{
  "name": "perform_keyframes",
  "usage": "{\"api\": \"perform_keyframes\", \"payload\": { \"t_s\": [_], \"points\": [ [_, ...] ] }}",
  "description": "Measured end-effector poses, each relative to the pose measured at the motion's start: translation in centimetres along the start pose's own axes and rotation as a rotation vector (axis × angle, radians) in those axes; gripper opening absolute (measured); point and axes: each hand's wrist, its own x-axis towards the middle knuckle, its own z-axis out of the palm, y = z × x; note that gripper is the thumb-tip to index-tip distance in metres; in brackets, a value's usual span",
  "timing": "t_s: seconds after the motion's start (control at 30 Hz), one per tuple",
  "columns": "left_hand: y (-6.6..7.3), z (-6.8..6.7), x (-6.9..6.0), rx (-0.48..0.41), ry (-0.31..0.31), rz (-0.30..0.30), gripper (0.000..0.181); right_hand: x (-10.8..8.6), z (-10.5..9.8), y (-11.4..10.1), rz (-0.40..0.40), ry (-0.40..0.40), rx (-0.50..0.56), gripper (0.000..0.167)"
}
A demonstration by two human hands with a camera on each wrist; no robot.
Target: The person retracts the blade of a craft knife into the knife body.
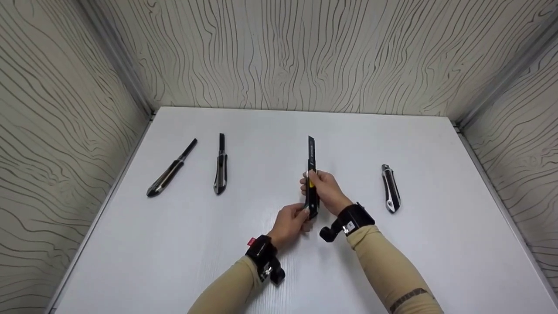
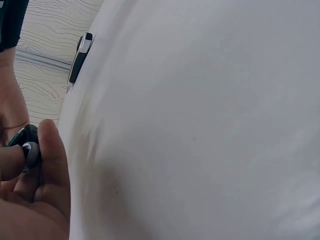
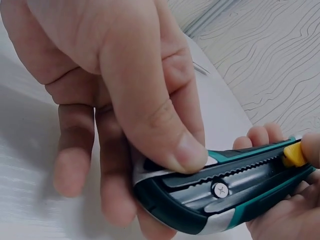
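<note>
Held utility knife: the held knife (image 1: 311,165) sits at centre of the head frame, slightly right of the midline, between both hands.
Long axis: runs nearly vertical in the head frame; in the right wrist frame it runs from lower centre up to the right edge.
Pointing direction: the dark blade (image 1: 311,148) extends toward the top of the head frame; the butt end (image 3: 170,202) faces the bottom.
Left-hand grip: the left hand (image 1: 290,222) pinches the butt end, thumb pressed on its upper side.
Right-hand grip: the right hand (image 1: 330,190) grasps the middle of the handle, thumb on the yellow slider (image 3: 294,155).
Handle detail: a toothed slot leads to the slider; a screw (image 3: 220,190) sits beside the slot, near the butt.
Obstruction: in the head frame, the right thumb covers part of the mid-handle and the left hand covers part of the butt.
Far-left knife: the slanted knife (image 1: 174,168) lies left of centre, blade toward upper right.
Second knife: the upright-lying knife (image 1: 221,165) lies beside it, blade toward the top.
Right-side knife: the short knife (image 1: 391,188) lies right of centre, metal nose upward, leaning slightly left.
Clearance: these three lie well apart from both hands.
Support surface: white table (image 1: 174,244), bounded at the top of the frame by a wood-grain wall (image 1: 287,56).
</note>
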Motion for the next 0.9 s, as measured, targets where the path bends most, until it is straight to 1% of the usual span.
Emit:
{"api": "perform_keyframes", "payload": {
  "t_s": [0.1,0.23,0.4,0.67,0.73,0.9],
  "points": [
    [0.01,0.00,-0.02,0.021,-0.002,0.008,0.021,0.07,-0.10,0.21,-0.011,-0.007,0.004,0.044],
    [-0.01,0.04,0.00,0.017,-0.014,0.022,0.020,0.06,-0.14,0.40,-0.022,-0.003,0.012,0.043],
    [0.00,0.05,0.10,-0.004,-0.014,0.018,0.022,-0.06,-0.02,0.34,-0.024,0.015,0.014,0.038],
    [0.01,0.07,0.14,0.000,-0.004,0.025,0.023,0.09,0.02,0.45,-0.024,0.008,0.005,0.042],
    [-0.10,0.04,0.20,0.009,0.000,0.029,0.023,0.11,0.02,0.45,-0.025,0.005,0.002,0.041],
    [-0.05,0.03,0.21,-0.005,-0.008,0.019,0.022,0.10,-0.05,0.51,-0.024,-0.008,0.004,0.039]
  ]
}}
